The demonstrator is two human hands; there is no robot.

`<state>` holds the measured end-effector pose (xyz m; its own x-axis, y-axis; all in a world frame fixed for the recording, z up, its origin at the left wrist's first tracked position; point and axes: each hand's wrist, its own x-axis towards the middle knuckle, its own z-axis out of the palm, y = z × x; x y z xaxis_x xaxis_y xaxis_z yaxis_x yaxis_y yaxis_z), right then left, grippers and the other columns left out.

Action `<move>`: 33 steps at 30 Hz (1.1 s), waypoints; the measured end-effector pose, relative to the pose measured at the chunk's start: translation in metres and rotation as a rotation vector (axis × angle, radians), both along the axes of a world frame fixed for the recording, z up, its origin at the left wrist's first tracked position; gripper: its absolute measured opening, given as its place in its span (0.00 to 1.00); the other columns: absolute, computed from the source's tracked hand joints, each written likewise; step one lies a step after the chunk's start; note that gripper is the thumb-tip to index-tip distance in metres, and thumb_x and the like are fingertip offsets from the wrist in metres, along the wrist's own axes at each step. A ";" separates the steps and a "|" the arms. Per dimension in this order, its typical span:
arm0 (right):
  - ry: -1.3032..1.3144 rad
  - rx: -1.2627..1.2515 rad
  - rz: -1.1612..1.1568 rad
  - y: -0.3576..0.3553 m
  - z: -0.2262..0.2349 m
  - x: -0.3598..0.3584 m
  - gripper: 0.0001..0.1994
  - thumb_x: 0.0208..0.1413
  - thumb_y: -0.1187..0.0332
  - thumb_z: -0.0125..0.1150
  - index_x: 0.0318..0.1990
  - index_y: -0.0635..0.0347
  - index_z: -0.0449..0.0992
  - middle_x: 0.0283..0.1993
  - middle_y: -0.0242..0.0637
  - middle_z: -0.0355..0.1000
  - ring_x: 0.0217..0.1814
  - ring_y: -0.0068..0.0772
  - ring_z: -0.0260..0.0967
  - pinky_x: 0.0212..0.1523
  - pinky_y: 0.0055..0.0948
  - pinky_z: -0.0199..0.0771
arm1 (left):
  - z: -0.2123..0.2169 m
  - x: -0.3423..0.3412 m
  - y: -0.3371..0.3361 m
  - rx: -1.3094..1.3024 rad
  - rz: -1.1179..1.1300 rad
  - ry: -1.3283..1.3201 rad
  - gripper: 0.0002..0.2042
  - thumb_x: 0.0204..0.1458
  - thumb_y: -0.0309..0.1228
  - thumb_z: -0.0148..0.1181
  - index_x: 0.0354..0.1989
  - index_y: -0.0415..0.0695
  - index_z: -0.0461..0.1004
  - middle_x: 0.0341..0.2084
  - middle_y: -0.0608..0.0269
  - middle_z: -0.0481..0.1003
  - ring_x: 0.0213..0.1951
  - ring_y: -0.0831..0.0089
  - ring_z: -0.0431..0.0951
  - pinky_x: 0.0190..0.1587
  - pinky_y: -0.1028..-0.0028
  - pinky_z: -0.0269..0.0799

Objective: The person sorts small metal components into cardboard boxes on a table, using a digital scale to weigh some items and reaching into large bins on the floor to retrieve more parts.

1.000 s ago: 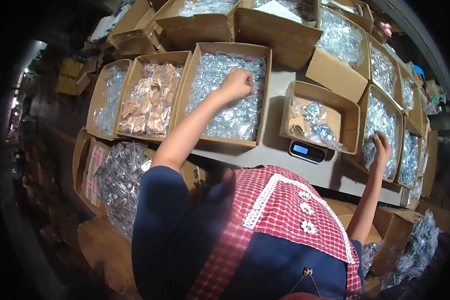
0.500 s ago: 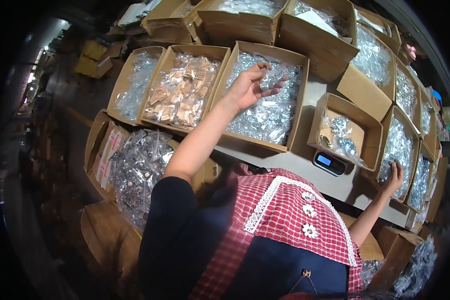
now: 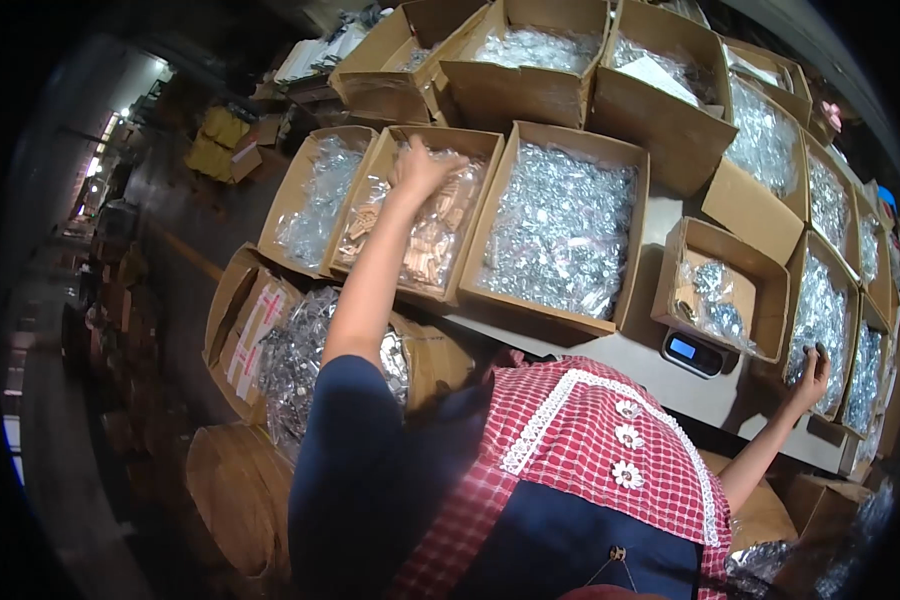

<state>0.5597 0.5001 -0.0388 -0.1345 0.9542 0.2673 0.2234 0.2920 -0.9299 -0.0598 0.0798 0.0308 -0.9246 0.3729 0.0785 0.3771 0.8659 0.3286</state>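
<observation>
My left hand point(image 3: 422, 172) is over the cardboard box point(image 3: 492, 180) of clear bags with short wooden dowels point(image 3: 432, 245). Its fingers are bent around what looks like a small clear plastic bag, mostly hidden against the bags below. Beside it, to the right, a larger box point(image 3: 632, 240) is full of clear bags of silvery metal parts point(image 3: 560, 225). At the far right my right hand point(image 3: 815, 378) rests by the edge of another box of silvery bags point(image 3: 818, 300). Its fingers are half bent and apart, with no object visible between them.
A small open carton point(image 3: 765, 270) with a few bags sits on a digital scale point(image 3: 692, 352). A box of clear bags point(image 3: 320, 195) stands left of the dowels. More cartons point(image 3: 510, 90) line the back and right. A large bag of metal parts point(image 3: 300, 370) lies near my left arm.
My left hand has moved left from the box of silvery bags to the dowel box. The whole view has shifted. My right hand stays by its box.
</observation>
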 end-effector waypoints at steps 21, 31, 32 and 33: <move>-0.339 0.049 -0.144 0.005 0.005 0.012 0.21 0.63 0.59 0.52 0.56 0.65 0.69 0.48 0.45 0.74 0.49 0.34 0.71 0.52 0.29 0.66 | 0.055 -0.117 -0.176 0.909 0.467 -0.265 0.13 0.48 0.37 0.59 0.23 0.37 0.76 0.16 0.61 0.71 0.19 0.74 0.69 0.23 0.72 0.62; -0.583 0.100 -0.135 0.004 0.010 0.006 0.20 0.64 0.58 0.50 0.52 0.68 0.71 0.46 0.45 0.74 0.47 0.38 0.71 0.50 0.32 0.68 | -0.049 -0.198 -0.202 -0.276 0.357 0.085 0.17 0.44 0.48 0.62 0.36 0.51 0.83 0.32 0.51 0.80 0.39 0.54 0.80 0.43 0.60 0.73; -0.575 0.113 -0.125 0.004 0.010 0.008 0.21 0.64 0.57 0.50 0.51 0.68 0.71 0.46 0.46 0.74 0.46 0.39 0.71 0.50 0.32 0.67 | -0.044 -0.200 -0.206 -0.152 0.331 0.100 0.12 0.45 0.41 0.62 0.36 0.54 0.83 0.30 0.53 0.80 0.36 0.58 0.80 0.40 0.62 0.74; -0.580 0.132 -0.133 0.001 0.013 0.012 0.21 0.64 0.55 0.49 0.50 0.68 0.72 0.45 0.47 0.74 0.46 0.39 0.71 0.49 0.33 0.67 | -0.037 -0.194 -0.186 -0.145 0.304 0.081 0.12 0.45 0.41 0.62 0.36 0.54 0.83 0.30 0.53 0.80 0.36 0.58 0.80 0.40 0.62 0.74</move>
<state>0.5713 0.5012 -0.0257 -0.1754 0.9366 0.3034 0.7254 0.3313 -0.6034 -0.2539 -0.1066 -0.0062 -0.9881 0.0936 0.1221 0.1141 0.9782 0.1733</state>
